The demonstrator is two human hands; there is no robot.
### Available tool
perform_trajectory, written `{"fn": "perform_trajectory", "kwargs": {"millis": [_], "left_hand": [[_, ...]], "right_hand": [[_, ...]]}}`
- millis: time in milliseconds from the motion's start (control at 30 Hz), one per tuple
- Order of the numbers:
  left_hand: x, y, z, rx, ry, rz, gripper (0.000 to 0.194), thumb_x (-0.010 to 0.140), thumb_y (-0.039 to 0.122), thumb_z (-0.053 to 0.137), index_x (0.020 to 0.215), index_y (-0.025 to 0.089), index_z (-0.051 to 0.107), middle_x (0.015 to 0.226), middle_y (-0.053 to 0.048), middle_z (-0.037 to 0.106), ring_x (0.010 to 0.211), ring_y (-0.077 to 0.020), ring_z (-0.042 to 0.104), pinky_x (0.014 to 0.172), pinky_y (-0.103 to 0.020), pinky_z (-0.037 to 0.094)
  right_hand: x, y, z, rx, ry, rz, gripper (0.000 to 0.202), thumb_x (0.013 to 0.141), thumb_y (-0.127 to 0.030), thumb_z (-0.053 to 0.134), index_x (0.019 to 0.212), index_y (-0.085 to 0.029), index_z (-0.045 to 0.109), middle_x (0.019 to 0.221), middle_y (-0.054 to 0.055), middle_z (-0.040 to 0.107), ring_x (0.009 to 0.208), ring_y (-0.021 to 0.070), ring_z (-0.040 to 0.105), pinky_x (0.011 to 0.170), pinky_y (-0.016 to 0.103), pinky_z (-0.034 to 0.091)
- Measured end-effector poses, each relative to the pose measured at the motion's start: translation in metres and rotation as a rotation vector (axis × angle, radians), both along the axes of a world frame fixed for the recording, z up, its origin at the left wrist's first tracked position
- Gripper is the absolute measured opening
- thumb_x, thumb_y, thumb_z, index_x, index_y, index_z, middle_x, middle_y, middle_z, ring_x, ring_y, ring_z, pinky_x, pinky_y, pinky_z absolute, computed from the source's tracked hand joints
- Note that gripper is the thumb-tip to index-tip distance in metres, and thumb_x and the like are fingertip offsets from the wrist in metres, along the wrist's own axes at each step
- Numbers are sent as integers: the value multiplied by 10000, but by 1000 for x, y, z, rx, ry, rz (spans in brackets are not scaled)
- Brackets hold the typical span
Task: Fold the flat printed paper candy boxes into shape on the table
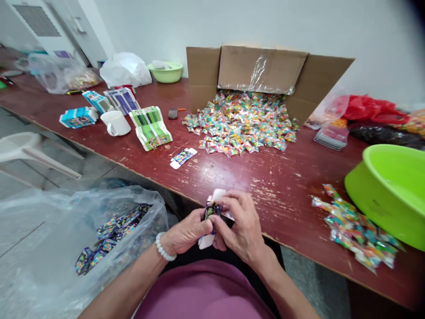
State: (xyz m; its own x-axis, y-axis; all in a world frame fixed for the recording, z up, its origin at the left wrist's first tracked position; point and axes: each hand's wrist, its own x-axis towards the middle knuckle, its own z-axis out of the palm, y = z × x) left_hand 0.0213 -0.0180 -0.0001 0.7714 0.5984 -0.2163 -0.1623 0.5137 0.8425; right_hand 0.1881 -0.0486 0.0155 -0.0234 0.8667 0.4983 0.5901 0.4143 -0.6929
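Note:
Between my two hands, at the table's front edge, is a small dark printed carton (211, 210) with white end flaps sticking out at top and bottom. My left hand (191, 230) pinches its left side, the wrist circled by a pale bead bracelet. Fingers of my right hand (244, 223) close on the carton's right side and upper end; part of it is hidden beneath them. A flat printed carton (183, 157) lies on the table just beyond. Further back, wrapped candies (245, 122) spill in a heap from a cardboard box (262, 68) on its side.
A clear plastic bag (139, 195) with several dark cartons hangs open at lower left. Stacked cartons in green (151, 128) and blue (79, 117) flank a white mug (115, 123). At right are a green basin (392, 195) and loose candies (358, 228). A white stool (29, 148) stands left.

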Motion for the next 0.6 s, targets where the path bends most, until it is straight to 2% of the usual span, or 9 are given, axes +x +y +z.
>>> {"fn": "perform_trajectory", "kwargs": {"millis": [67,167,367,500,600], "left_hand": [[-1,1,2,60,87,-16,591,684,679,718,811,103,681,680,-75,670,638,-166,619,609,-257,473],[-5,5,6,145,194,-61,585,673,665,736,842,109,674,654,-50,650,603,-145,591,570,-235,441],[-11,10,6,218,266,-168,436,740,507,732,967,143,655,840,-39,658,623,-130,615,568,-224,424],[-9,9,4,194,242,-207,404,768,485,705,958,139,617,783,-22,634,603,-129,626,574,-224,435],[-9,11,4,165,243,-198,467,749,434,737,1078,140,583,776,-14,634,633,-134,627,596,-231,464]], "right_hand": [[5,1,5,-62,-65,124,243,846,-222,660,1077,-234,588,1058,76,607,968,235,569,827,380,490],[11,4,10,-152,-23,236,218,843,-155,638,1035,-237,574,1039,50,621,913,192,601,791,320,497],[19,7,12,-250,37,320,150,818,-114,650,876,-241,596,847,0,638,746,153,591,679,265,469],[22,8,10,-294,36,358,87,824,-142,656,818,-223,625,779,-8,585,644,121,541,582,230,420],[22,6,14,-317,8,359,83,845,-155,647,786,-207,624,789,-1,573,625,109,525,571,223,398]]}}
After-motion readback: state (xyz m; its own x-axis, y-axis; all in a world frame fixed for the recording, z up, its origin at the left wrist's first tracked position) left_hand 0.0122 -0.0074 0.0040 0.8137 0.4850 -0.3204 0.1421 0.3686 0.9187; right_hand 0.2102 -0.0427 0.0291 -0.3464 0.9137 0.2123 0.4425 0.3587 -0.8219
